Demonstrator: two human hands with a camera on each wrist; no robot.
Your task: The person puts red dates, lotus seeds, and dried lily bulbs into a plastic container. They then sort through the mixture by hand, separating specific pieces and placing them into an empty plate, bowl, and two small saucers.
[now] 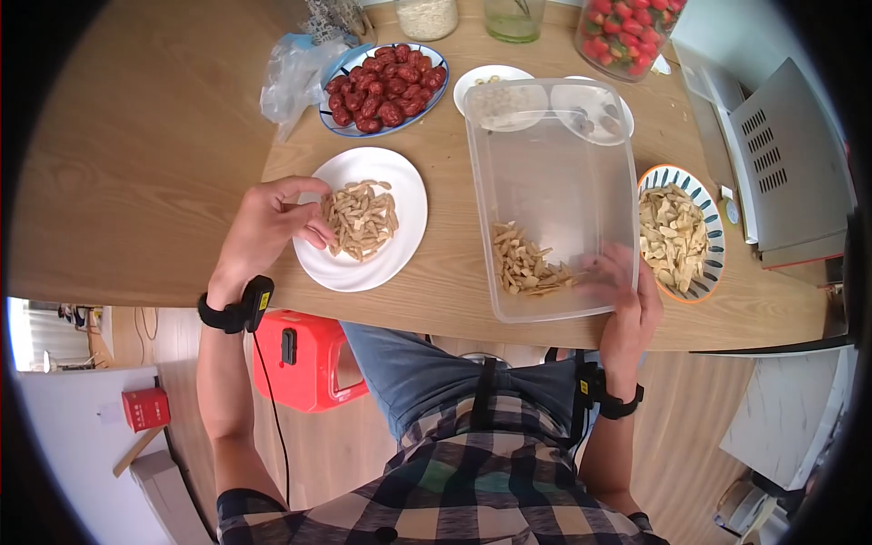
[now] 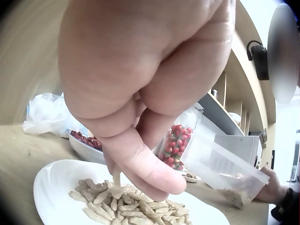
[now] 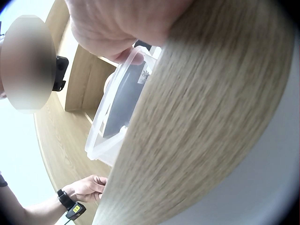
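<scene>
My left hand (image 1: 277, 218) reaches over the left rim of a white plate (image 1: 407, 238) heaped with pale dried root pieces (image 1: 361, 218). In the left wrist view its fingertips are down at the heap, with a slim root piece (image 2: 116, 176) pinched between them. My right hand (image 1: 627, 295) grips the near right corner of a clear plastic container (image 1: 554, 173), fingers over the rim in the right wrist view. The container is tilted, and similar root pieces (image 1: 527, 263) lie gathered in its near left part.
Behind the white plate stands a dish of red dates (image 1: 386, 86) beside a plastic bag (image 1: 295, 82). Two small white plates (image 1: 468, 77) sit partly behind the container. A patterned bowl of dried slices (image 1: 672, 236) is to the right. Jars, one with red fruit (image 1: 627, 36), line the back.
</scene>
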